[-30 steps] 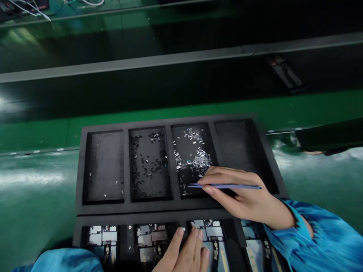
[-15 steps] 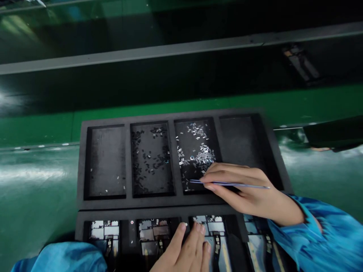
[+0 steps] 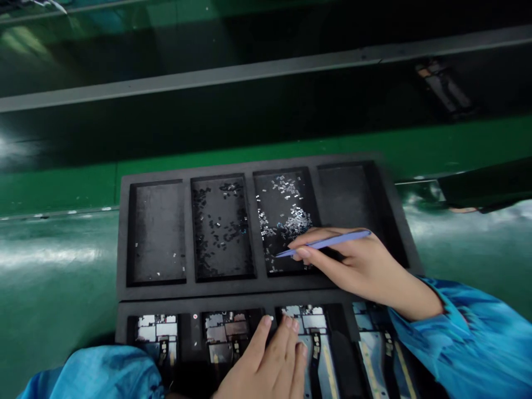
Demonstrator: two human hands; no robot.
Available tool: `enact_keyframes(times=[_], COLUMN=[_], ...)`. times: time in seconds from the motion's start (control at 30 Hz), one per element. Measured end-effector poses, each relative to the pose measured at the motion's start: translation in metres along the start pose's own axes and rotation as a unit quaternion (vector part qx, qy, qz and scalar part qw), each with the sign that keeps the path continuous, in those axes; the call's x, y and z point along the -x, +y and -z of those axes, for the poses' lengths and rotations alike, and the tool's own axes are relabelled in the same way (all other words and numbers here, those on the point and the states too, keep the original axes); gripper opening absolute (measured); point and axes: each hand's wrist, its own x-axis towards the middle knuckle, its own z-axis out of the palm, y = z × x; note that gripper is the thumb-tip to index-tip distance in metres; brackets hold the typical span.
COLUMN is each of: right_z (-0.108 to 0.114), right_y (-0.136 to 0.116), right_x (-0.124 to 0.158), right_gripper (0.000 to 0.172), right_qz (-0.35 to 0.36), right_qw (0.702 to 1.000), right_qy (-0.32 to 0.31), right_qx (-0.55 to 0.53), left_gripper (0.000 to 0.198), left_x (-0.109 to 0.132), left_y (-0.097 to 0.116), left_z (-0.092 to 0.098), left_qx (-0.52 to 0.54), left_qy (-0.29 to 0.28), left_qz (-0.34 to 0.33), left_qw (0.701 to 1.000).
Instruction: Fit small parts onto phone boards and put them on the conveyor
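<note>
My right hand [image 3: 357, 266] pinches blue tweezers [image 3: 328, 244], whose tips hang over the third compartment of a black foam tray [image 3: 187, 291]. That compartment holds a scatter of tiny silvery metal parts [image 3: 291, 221]. Dark small parts lie in the second compartment, and a few specks sit in the first. My left hand [image 3: 266, 366] rests its fingertips on phone circuit boards [image 3: 226, 338] in a lower black tray [image 3: 191, 343]. Its palm hides part of those boards.
A glossy green workbench [image 3: 58, 266] surrounds the trays. Blue sleeves enter at the lower corners. A grey rail [image 3: 208, 80] crosses the dark surface behind. A dark object [image 3: 486, 185] juts in at the right edge.
The tweezers have swung from nearly level to tilted, their rear end rising while the tips stay over the third compartment. The trays sit slightly higher in the picture.
</note>
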Motion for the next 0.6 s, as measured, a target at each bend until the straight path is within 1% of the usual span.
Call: enact_keyframes(times=[0.07,0.13,0.2,0.27,0.3,0.33,0.47,0.53,0.6], right_z=[0.002,0.007,0.014,0.022,0.024,0.025,0.020,0.015,0.012], right_y=[-0.001,-0.008,-0.019,-0.033,-0.040,-0.046,-0.059,-0.065,-0.075], right_x=[-0.003,-0.002,0.004,0.017,0.025,0.034,0.062,0.068,0.068], right_gripper=[0.021,0.025,0.024,0.018,0.015,0.015,0.015,0.015,0.015], right_qz=[-0.020,-0.046,-0.059,-0.044,-0.030,-0.018,0.007,0.012,0.019], right_qw=[0.999,0.997,0.994,0.991,0.991,0.993,0.999,0.999,1.000], right_qy=[-0.011,0.000,0.051,0.101,0.109,0.102,0.031,0.022,0.024], right_qx=[-0.023,-0.055,-0.076,-0.072,-0.066,-0.059,-0.040,-0.022,-0.002], left_gripper=[0.053,0.056,0.060,0.062,0.063,0.064,0.065,0.064,0.065], left_x=[0.001,0.002,0.003,0.004,0.004,0.004,0.003,0.007,0.017], left_y=[0.001,0.002,0.002,0.003,0.004,0.005,0.012,0.014,0.015], left_z=[0.002,0.004,0.006,0.006,0.006,0.006,0.004,0.009,0.020], left_qx=[0.011,0.016,0.013,0.003,-0.001,-0.005,-0.015,-0.028,-0.037], left_qy=[-0.025,-0.047,-0.053,-0.052,-0.054,-0.055,-0.050,-0.047,-0.051], left_qz=[-0.005,-0.005,-0.006,-0.008,-0.008,-0.006,0.000,0.005,-0.003], left_qw=[1.000,0.999,0.998,0.999,0.999,0.998,0.999,0.998,0.998])
